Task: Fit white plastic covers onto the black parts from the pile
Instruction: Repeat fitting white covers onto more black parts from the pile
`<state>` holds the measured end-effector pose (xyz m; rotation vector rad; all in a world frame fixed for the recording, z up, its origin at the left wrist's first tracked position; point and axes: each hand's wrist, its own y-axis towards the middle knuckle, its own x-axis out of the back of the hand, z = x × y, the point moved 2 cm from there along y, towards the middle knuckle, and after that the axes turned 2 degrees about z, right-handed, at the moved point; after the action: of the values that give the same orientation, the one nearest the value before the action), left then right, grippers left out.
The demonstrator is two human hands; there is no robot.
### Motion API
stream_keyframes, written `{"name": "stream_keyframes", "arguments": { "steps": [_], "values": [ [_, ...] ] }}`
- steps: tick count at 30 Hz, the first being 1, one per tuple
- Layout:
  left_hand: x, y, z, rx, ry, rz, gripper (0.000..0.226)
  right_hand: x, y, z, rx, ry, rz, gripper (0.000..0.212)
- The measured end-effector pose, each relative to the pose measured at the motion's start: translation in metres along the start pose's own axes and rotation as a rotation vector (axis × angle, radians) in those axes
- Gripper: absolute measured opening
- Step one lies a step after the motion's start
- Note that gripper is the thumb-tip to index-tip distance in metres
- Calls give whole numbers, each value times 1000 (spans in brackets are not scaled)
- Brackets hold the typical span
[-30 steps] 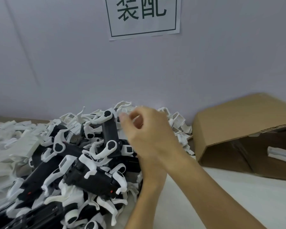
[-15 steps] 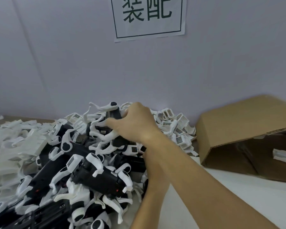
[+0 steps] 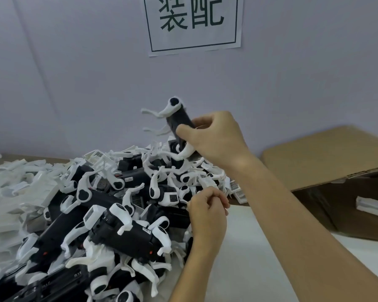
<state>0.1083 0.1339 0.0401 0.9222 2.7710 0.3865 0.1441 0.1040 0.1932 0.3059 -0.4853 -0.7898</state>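
The grey wall (image 3: 74,83) fills the back, and one paper sign (image 3: 194,22) with two dark printed characters is stuck on it near the top. Below it the tabletop (image 3: 249,247) is white on its right part, and along its back edge a brown strip shows. One cardboard box (image 3: 327,166) lies on its side at the right edge of the tabletop, open toward me, with a white piece (image 3: 371,205) inside it. The pile (image 3: 96,214) of black parts with white covers takes the whole left half of the tabletop, up to the front edge; the parts are too many and too tangled for me to count them. More loose white covers (image 3: 13,188) lie at the left edge.

I see two hands. My right hand (image 3: 214,138) is raised above the back of the pile, and its thumb and fingers are curled around one black part (image 3: 178,123), which is tilted and has white curved covers at both ends. My right forearm crosses in front of the box corner. My left hand (image 3: 207,210) is at the right border of the pile, fingers curled together; they seem to pinch something small and white, but I cannot tell what.
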Motion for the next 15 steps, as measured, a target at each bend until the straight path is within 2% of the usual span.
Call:
{"name": "stream_keyframes", "arguments": {
  "steps": [4,6,8,10,12,15],
  "values": [
    [1,0,-2,-32,43,4,56,31,-7,-27,-21,156,-130,16],
    [1,0,-2,-47,43,-13,55,46,-16,-59,-113,252,-201,18],
    [1,-1,-3,-59,32,-27,50,58,-32,-96,-196,309,-278,8],
    [0,-3,-4,-96,6,-32,34,64,-52,-131,-240,267,-369,5],
    [-4,-6,-6,-159,10,-1,22,62,-73,-159,-234,151,-465,12],
    [-14,-10,-3,-181,103,106,17,44,-94,-174,-106,-72,-528,28]
  ]
}}
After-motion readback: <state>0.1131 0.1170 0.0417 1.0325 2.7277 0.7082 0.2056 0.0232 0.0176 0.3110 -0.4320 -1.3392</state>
